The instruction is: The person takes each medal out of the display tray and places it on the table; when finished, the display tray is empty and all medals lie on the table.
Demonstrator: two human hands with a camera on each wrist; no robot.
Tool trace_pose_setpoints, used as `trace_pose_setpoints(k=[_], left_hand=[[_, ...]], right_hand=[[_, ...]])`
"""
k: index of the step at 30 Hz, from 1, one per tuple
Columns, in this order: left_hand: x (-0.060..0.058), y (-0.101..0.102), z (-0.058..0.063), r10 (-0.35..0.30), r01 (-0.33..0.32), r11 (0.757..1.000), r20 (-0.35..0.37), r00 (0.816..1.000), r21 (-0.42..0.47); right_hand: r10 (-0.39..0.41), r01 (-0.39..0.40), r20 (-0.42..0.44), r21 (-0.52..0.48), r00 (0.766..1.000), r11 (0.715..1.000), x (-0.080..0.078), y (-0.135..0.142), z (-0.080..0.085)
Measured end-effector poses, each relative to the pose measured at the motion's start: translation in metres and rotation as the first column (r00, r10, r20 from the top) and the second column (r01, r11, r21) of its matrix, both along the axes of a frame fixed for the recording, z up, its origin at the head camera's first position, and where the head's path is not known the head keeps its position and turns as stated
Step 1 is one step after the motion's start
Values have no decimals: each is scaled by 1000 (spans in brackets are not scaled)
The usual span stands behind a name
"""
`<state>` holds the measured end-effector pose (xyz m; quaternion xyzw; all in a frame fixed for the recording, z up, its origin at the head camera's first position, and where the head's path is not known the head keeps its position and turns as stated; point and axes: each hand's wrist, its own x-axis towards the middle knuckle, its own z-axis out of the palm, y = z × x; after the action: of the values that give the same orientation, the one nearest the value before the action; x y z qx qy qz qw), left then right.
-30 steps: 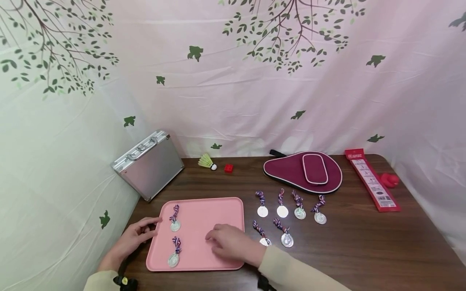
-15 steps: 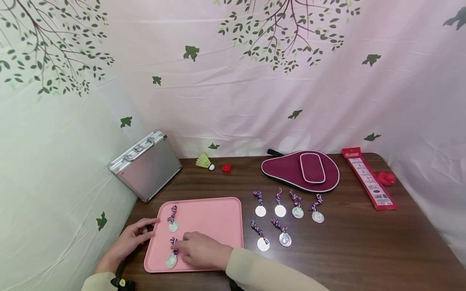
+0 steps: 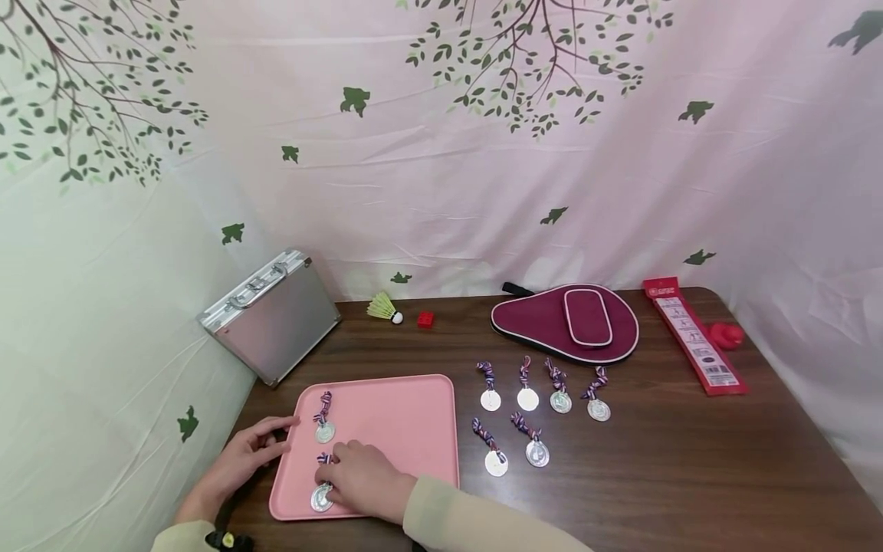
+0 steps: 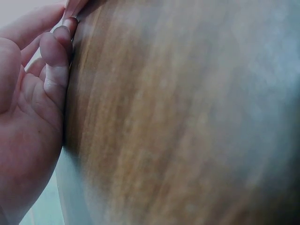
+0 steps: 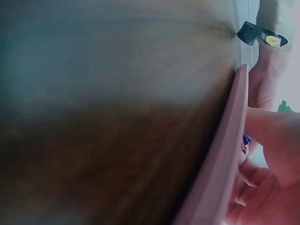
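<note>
A pink tray [image 3: 386, 429] lies on the dark wooden table. On its left part are two silver medals with striped, knotted ribbons, one medal [image 3: 325, 432] further back and one medal [image 3: 320, 498] nearer the front. My right hand [image 3: 369, 479] pinches the nearer medal where its ribbon joins the disc; the fingers hide part of the ribbon. In the right wrist view a bit of ribbon [image 5: 246, 138] shows by the fingers, behind the tray rim. My left hand [image 3: 241, 460] rests its fingertips against the left rim of the tray, with fingers loosely bent.
Right of the tray lie several more medals [image 3: 528, 399] in two rows. Along the back stand a silver case [image 3: 276, 322], a shuttlecock [image 3: 383, 307], a red block [image 3: 425, 319], a maroon paddle case [image 3: 566, 322], a red packet [image 3: 693, 335] and a red rubber duck [image 3: 726, 335].
My right hand has moved left across the tray to the nearer medal and taken hold of it. The left hand keeps its place at the rim. The head view shifts slightly.
</note>
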<state>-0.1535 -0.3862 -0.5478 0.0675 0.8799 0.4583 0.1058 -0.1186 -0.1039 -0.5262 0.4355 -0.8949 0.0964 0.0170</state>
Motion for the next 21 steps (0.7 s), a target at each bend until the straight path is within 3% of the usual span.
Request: trace_pose_setpoints(k=[6,14,18,21], left_hand=[[0,-1,1,-8,8,1000,-11,1000,8],[1,1,2,7,-7,1000,2,1000,-3],[1,2,3,10,-10,1000,9,1000,11],[1,3,3,12,-12,1000,19,1000,21]], right_hand=[[-14,14,-20,-38,1000,999,2,2,-2],[-25,29,35,-95,999,995,3,0,0],[-13,36,126,-177,992,984,3,0,1],[7,54,241,-248,970,967,4,2,2]])
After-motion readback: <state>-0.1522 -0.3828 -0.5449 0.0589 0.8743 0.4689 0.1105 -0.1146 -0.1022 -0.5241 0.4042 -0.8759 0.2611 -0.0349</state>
